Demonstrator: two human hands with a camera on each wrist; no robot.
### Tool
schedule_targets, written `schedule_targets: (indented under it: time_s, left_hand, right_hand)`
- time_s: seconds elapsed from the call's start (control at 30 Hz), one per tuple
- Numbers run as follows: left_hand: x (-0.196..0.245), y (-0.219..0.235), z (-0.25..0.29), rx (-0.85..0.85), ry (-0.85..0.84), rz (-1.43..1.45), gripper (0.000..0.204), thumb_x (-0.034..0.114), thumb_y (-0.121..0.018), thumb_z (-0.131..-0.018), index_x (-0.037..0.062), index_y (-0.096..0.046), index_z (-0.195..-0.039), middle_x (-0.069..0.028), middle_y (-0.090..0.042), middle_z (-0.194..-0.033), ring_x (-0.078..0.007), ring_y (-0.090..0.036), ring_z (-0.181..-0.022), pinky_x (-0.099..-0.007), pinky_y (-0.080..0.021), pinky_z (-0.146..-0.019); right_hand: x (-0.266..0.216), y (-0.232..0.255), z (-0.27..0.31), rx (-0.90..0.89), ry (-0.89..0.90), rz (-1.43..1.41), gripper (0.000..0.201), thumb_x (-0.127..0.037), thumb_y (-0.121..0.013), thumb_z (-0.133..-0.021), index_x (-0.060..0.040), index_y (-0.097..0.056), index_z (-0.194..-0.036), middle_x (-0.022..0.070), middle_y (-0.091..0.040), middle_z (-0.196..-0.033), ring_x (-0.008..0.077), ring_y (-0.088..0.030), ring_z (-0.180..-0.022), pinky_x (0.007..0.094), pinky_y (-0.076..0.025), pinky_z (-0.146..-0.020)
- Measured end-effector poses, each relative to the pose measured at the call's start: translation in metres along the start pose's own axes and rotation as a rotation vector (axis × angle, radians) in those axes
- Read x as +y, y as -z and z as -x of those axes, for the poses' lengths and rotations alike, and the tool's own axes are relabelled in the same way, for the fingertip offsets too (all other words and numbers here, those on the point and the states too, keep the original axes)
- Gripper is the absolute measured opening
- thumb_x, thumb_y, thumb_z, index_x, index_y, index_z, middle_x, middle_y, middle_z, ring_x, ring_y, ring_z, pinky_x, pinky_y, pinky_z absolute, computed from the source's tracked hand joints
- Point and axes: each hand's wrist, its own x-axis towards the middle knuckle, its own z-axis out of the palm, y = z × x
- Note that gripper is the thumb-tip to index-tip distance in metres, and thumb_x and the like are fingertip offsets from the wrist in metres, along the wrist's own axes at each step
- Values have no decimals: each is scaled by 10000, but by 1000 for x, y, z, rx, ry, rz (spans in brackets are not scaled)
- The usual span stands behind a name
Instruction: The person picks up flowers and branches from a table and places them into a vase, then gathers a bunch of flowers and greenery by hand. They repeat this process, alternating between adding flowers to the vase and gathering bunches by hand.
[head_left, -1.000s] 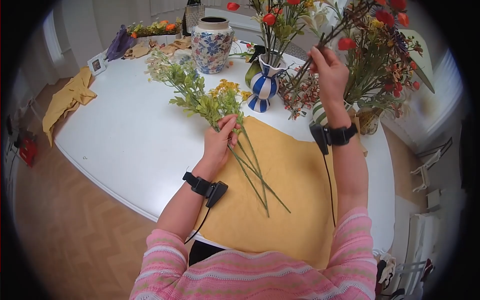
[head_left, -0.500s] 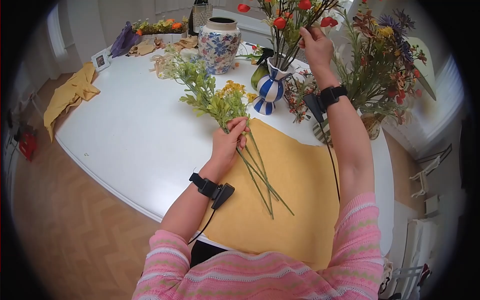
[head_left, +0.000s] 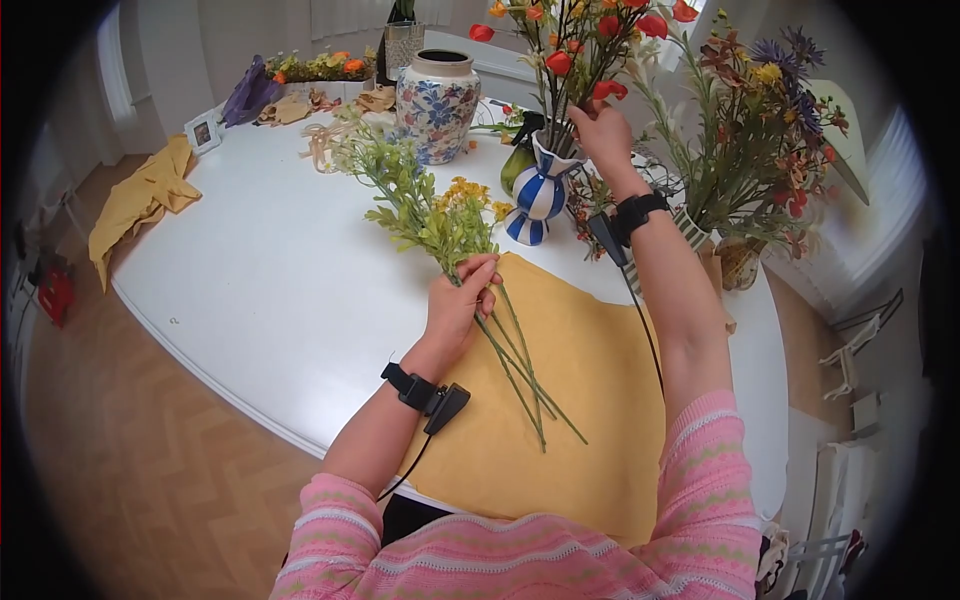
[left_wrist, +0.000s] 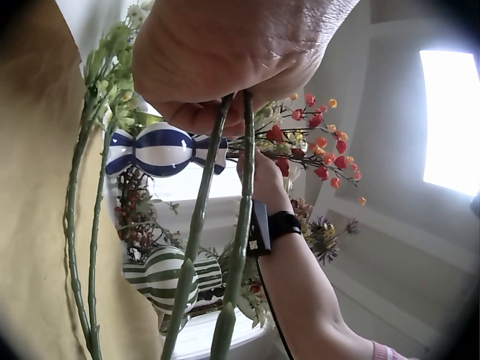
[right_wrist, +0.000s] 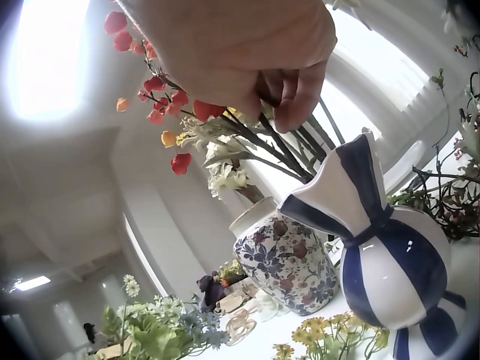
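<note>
1. Left hand (head_left: 455, 305) is gripping leafy green stems (left_wrist: 247, 195) over yellow sheet (head_left: 600, 400), fingers (head_left: 484, 272) curling.
2. Right hand (head_left: 605, 145) is pinching dark stem (right_wrist: 281, 146) above striped vase (head_left: 541, 195), which is standing on desk (head_left: 250, 250).

Bright room, dark bendy edges.
I see soft light shine on the white table (head_left: 250, 240). The far right looks smeary. In both my wrist views, a glowing patch (left_wrist: 452, 120) glares plain white.
</note>
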Motion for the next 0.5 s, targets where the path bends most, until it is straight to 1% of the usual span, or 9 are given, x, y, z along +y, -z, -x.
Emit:
schedule_targets:
  time_s: [0.07,0.1,0.17,0.2,0.27,0.3,0.37,0.43,0.5]
  left_hand:
    - [0,-1,1,-6,13,-2,311,199,-625,-945,2,-593,-1184,-41,-591,-878,-78,-478,-558,-197,-354,-511]
    - [0,-1,1,0,17,-8,310,198,-625,-945,1,-593,-1183,-42,-593,-878,-78,-478,-558,-197,-354,-510]
    - [-1,-1,0,3,15,-15,309,197,-624,-945,1,-593,-1182,-43,-594,-878,-77,-478,-558,-198,-353,-509]
    - [-1,-1,0,7,19,-20,309,195,-624,-945,0,-593,-1181,-44,-595,-878,-77,-478,-558,-198,-353,-510]
    - [-2,-1,0,7,20,-29,308,193,-624,-944,-2,-592,-1181,-44,-596,-878,-76,-478,-559,-199,-354,-510]
    - [-3,0,-1,8,21,-27,308,190,-625,-944,-4,-592,-1180,-44,-595,-878,-77,-478,-561,-198,-355,-512]
    - [-3,-1,-1,7,18,-24,308,188,-626,-943,-6,-591,-1180,-44,-595,-878,-77,-478,-562,-198,-356,-514]
    - [-3,-1,-1,14,19,-23,309,183,-627,-942,-10,-588,-1180,-46,-594,-877,-79,-479,-565,-197,-358,-517]
    - [-3,-1,-1,15,21,-21,310,182,-626,-942,-12,-586,-1180,-47,-593,-877,-79,-479,-565,-197,-358,-518]
  right_hand:
    - [1,0,3,-43,-34,294,353,-357,-684,-809,-32,-686,-949,193,-699,-860,361,-674,-861,426,-519,-788]
    - [2,1,4,-39,-33,294,353,-357,-684,-809,-32,-686,-949,193,-699,-860,361,-674,-861,426,-519,-788]
    - [6,1,4,-112,-62,322,376,-385,-689,-798,-43,-696,-955,214,-694,-929,373,-661,-928,443,-512,-814]
    - [11,-2,4,-108,-61,321,376,-385,-689,-798,-43,-696,-955,214,-694,-929,373,-661,-928,443,-512,-814]
    - [14,-5,7,-137,-51,370,372,-379,-681,-805,-8,-690,-844,187,-691,-805,345,-674,-823,421,-507,-751]
    - [14,-6,9,-133,-49,369,372,-379,-681,-805,-8,-690,-844,187,-691,-805,345,-674,-823,421,-507,-751]
    - [14,-10,14,-151,-104,404,348,-359,-682,-803,-14,-698,-850,197,-693,-824,350,-675,-846,429,-512,-768]
    - [11,-15,12,-171,-129,409,344,-359,-696,-779,-20,-704,-835,194,-697,-829,352,-677,-847,436,-516,-772]
    - [14,-22,11,-182,-165,486,362,-373,-707,-753,-18,-707,-823,195,-700,-833,356,-678,-850,432,-518,-769]
